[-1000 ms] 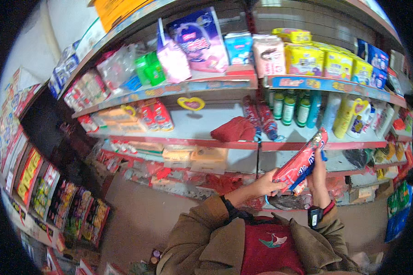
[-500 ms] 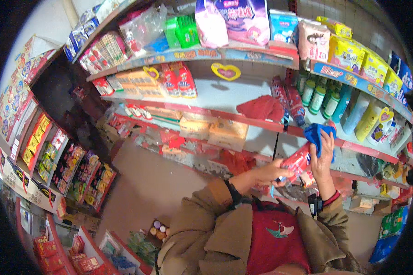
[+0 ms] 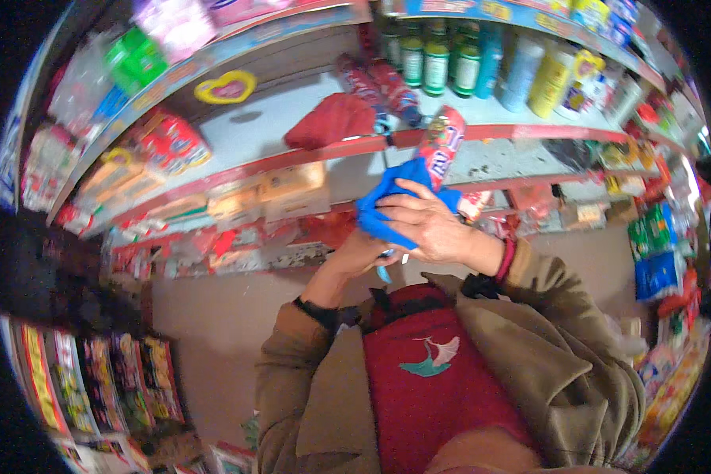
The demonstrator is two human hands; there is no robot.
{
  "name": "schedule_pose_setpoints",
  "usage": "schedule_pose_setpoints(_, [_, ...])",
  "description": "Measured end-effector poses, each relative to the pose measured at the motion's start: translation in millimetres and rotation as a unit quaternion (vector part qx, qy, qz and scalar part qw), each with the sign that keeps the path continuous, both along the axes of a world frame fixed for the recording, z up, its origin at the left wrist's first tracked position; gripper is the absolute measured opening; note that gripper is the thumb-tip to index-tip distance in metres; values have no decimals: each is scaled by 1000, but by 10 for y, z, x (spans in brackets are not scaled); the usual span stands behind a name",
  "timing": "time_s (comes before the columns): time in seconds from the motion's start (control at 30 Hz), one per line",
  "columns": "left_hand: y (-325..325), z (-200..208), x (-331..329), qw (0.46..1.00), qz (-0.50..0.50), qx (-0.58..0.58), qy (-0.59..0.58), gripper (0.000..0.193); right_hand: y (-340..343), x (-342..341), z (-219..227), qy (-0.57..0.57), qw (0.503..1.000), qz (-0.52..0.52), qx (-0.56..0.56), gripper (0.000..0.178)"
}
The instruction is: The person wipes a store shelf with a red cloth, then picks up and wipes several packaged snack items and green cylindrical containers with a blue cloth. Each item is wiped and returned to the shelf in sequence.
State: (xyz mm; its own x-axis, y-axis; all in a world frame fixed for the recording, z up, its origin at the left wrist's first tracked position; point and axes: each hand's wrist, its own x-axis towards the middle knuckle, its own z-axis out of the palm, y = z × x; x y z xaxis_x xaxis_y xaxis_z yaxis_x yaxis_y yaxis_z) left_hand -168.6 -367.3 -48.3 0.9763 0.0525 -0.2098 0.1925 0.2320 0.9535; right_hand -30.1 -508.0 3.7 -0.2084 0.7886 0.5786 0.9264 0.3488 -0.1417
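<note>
A long pink and red tube-shaped pack [image 3: 444, 146] is held out in front of me, tilted with its far end up toward the shelf. My left hand [image 3: 359, 254] is closed around its near end, partly hidden by the cloth; a light-blue bit hangs there. My right hand [image 3: 430, 225] presses a blue cloth [image 3: 387, 201] around the pack's lower part, fingers wrapped over it. Just beyond, on the white shelf [image 3: 268, 118], lie a folded red cloth [image 3: 332, 120] and two similar dark red tube-shaped packs [image 3: 387, 87].
Green-labelled bottles [image 3: 437, 63], a yellow can [image 3: 553, 83] and other bottles stand on the shelf at the right. A yellow heart-shaped tag [image 3: 225, 87] hangs at the left. Lower shelves hold boxes [image 3: 292, 189]. Snack racks [image 3: 110, 379] stand at lower left.
My view has swung right. My right hand and the blue cloth have moved from the pack's far end down to its near part, close to my left hand. The pack now points more upright.
</note>
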Motion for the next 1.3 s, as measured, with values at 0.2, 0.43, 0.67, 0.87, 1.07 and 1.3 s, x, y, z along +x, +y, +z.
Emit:
schedule_pose_setpoints(0.2, [-101, 349, -51, 999, 24, 43, 8, 34, -23, 150, 90, -33, 995, -65, 65, 33])
schedule_pose_setpoints(0.43, [-157, 476, -192, 999, 18, 35, 1, 53, -171, 463, 189, -58, 976, -186, 96, 44])
schedule_pose_setpoints(0.67, [-173, 334, -316, 999, 14, -33, 8, 57, -291, 876, 71, 57, 927, -330, 172, 41])
schedule_pose_setpoints(0.87, [-231, 262, -389, 996, 73, -42, -11, 57, -354, 919, -98, 806, 548, -147, 166, 35])
schedule_pose_setpoints(1.07, [-277, 237, -278, 998, 52, -4, 28, 50, -174, 483, -101, 867, 444, 205, 96, 51])
schedule_pose_setpoints(1.3, [-308, 172, -144, 994, 78, 16, 73, 34, -145, -44, -287, 860, 483, 137, 87, 34])
